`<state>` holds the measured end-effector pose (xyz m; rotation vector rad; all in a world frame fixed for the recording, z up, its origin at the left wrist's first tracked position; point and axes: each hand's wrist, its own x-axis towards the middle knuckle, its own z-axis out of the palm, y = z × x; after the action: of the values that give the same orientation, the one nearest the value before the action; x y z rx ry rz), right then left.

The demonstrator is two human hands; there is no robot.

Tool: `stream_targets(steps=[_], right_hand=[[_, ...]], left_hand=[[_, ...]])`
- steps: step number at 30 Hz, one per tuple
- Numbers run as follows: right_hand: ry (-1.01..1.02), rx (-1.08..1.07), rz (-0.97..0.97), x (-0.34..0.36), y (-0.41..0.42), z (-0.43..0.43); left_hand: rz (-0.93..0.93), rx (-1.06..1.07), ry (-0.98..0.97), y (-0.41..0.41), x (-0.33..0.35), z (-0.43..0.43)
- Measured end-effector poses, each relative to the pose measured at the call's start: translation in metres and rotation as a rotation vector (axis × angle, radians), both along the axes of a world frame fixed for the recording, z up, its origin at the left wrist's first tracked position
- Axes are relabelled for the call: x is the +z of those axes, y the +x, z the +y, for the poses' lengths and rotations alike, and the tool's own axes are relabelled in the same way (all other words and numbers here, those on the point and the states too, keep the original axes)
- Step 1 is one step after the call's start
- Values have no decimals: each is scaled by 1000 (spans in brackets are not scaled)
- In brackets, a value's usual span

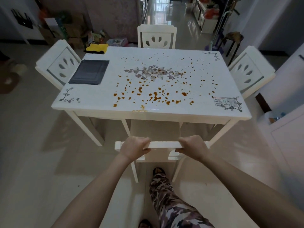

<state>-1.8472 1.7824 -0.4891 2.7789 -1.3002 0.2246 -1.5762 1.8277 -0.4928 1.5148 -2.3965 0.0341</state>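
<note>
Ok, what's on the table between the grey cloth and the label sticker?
Orange-brown sauce splatters scattered on the tabletop, just nearside of its printed flower spray; the head view shows it.

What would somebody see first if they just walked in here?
The orange-brown splatters jump out first, scattered over the middle and near half of the white table. Next come the left hand and right hand, both gripping the top rail of the white chair at the table's near side. A dark grey mat lies at the table's far left, a yellow cloth at the corner beyond.
</note>
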Motion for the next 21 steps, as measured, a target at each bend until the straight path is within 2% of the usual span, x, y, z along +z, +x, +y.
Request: stream_targets(steps=[9, 15, 21], right_hand=[[-30, 34, -7, -18, 15, 32], [-3, 99, -68, -23, -9, 25], [15, 66, -48, -20, -17, 19]], left_hand=[[56, -30, 17, 19, -21, 25], [68, -9, 36, -7, -29, 33], [38, -16, -10, -18, -27, 25]])
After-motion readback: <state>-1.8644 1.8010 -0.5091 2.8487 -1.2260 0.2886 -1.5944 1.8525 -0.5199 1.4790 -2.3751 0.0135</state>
